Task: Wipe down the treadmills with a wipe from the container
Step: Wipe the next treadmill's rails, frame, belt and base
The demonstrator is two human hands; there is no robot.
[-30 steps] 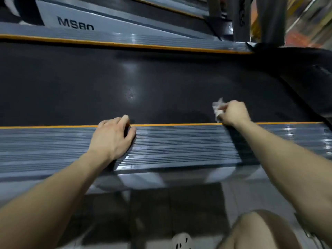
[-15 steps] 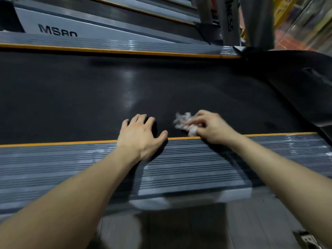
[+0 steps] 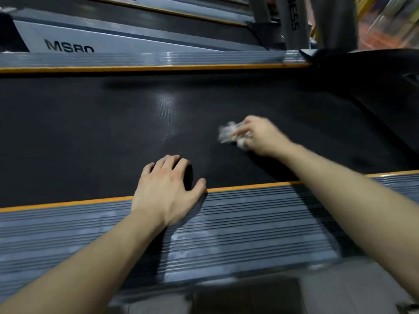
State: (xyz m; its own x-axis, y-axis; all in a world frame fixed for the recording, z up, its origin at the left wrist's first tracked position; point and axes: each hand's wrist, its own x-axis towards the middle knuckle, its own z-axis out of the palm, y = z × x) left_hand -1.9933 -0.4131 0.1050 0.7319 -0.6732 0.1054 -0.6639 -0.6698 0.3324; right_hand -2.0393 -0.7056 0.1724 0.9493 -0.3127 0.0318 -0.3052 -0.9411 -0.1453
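A treadmill's black belt (image 3: 113,132) fills the middle of the view, with a grey ribbed side rail (image 3: 249,223) and an orange strip along its near edge. My right hand (image 3: 260,137) grips a crumpled white wipe (image 3: 229,133) and holds it against the belt, well past the orange strip. My left hand (image 3: 167,189) lies flat across the near edge, palm on the rail and fingers spread onto the belt. The wipe container is not in view.
The far side rail (image 3: 158,60) runs along the belt's other edge. Beyond it stands a second treadmill (image 3: 90,39) marked with dark lettering. Grey uprights (image 3: 292,21) rise at the top right, beside a black motor cover (image 3: 374,71). Floor shows at the bottom.
My right hand has carried the wipe from the near orange strip out onto the belt. My left hand has shifted forward from the rail, so its fingers rest on the belt.
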